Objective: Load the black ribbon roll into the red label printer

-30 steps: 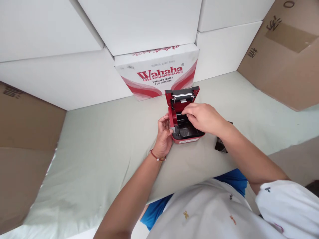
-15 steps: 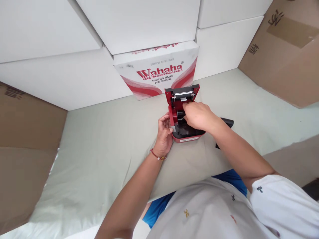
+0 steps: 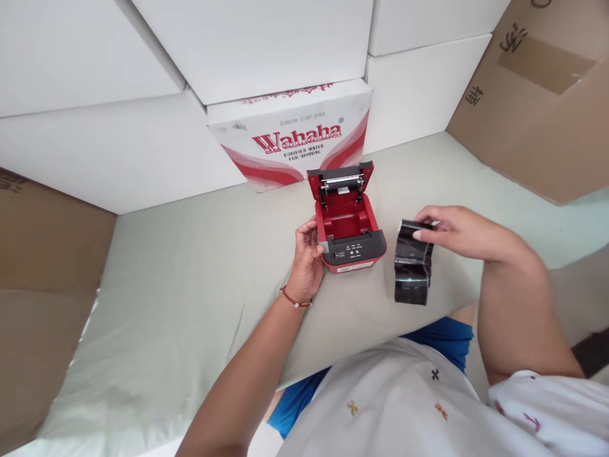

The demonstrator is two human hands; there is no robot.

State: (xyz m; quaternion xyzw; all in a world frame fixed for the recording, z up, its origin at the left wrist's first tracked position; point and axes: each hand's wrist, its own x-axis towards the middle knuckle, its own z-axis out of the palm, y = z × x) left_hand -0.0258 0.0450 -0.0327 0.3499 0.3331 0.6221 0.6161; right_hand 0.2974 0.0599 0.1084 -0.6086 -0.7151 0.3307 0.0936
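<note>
A small red and black label printer (image 3: 349, 223) stands in front of me with its lid tipped up and back, its red inner bay showing bare. My left hand (image 3: 307, 259) grips the printer's left side, thumb at the front corner and fingers along the wall. To the right of the printer, my right hand (image 3: 469, 233) pinches a roll of glossy black labels (image 3: 411, 261) by its upper end. A loose strip hangs from the roll towards me. Part of the roll is hidden behind the strip and fingers.
Behind the printer a white and red water carton (image 3: 295, 143) stands against stacked white boxes (image 3: 423, 89). Brown cardboard boxes rise at the right (image 3: 537, 108) and left (image 3: 42, 304). A pale green cloth (image 3: 190, 304) covers the work surface.
My right hand has come out of the printer's bay and moved right, bringing the black label roll with it. My left hand has stayed on the printer's side.
</note>
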